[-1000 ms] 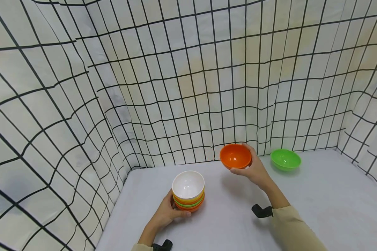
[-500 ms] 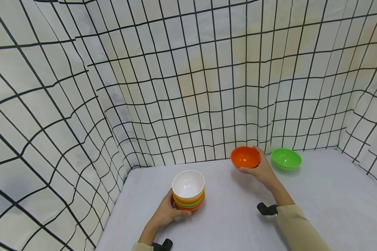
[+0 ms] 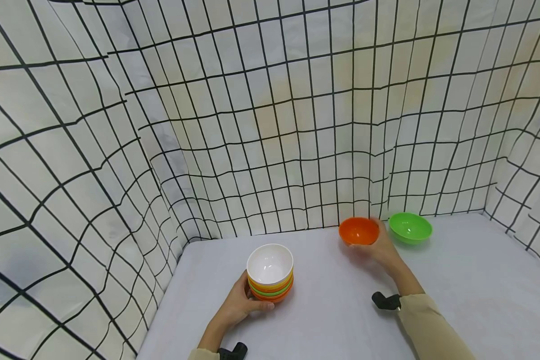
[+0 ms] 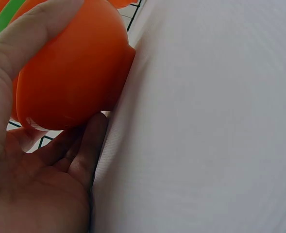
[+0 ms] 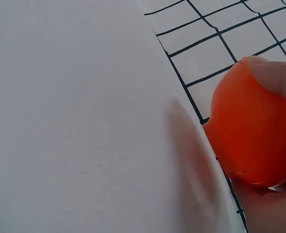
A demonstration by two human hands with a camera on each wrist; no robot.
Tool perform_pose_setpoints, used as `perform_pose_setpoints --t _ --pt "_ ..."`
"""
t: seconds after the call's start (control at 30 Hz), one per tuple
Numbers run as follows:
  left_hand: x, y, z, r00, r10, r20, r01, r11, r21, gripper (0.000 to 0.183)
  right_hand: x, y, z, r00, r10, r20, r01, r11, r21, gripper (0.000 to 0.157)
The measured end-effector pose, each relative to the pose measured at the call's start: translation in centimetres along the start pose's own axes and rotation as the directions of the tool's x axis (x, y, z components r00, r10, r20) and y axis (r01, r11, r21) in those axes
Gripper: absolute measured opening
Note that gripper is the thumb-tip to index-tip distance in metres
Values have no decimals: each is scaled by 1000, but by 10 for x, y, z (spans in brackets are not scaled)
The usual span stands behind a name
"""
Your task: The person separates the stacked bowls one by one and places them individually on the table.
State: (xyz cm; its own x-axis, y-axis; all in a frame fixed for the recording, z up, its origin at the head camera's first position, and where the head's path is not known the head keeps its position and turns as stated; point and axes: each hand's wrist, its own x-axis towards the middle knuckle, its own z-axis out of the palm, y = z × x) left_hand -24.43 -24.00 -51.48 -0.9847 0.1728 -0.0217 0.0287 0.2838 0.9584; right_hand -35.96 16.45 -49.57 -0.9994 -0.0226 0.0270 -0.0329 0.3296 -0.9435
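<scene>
Toward the front of the table stands a stack of nested bowls [image 3: 270, 290], a white bowl [image 3: 270, 265] on top, with yellow, orange and green rims below. My left hand [image 3: 238, 302] grips its lower part from the left. In the left wrist view, the thumb lies along the outside of the lowest orange bowl [image 4: 75, 77], and other fingers are behind it. At the back, my right hand [image 3: 382, 247] holds a separate orange bowl [image 3: 359, 231] by its right side, low over the table. The right wrist view shows the thumb over that bowl [image 5: 254, 126].
A green bowl [image 3: 410, 228] sits at the back right, just right of my right hand. White cloth covers the table [image 3: 324, 310]. Walls of white fabric with black grid lines [image 3: 270, 120] stand behind and on both sides.
My right hand has carried the orange bowl to the right and then down toward the table, closer to the green bowl. The left hand and the stack have stayed in place.
</scene>
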Motion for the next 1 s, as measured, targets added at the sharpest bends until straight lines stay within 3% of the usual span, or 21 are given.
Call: perform_pose_setpoints --t 0.43,1.0 --pt "0 0 0 1000 5 5 -5 1000 0 105 1 14 -4 997 60 48 -61 998 2 126" --pt "0 0 -1 1000 22 13 -22 1000 2 104 7 19 -3 998 52 43 -54 997 48 129"
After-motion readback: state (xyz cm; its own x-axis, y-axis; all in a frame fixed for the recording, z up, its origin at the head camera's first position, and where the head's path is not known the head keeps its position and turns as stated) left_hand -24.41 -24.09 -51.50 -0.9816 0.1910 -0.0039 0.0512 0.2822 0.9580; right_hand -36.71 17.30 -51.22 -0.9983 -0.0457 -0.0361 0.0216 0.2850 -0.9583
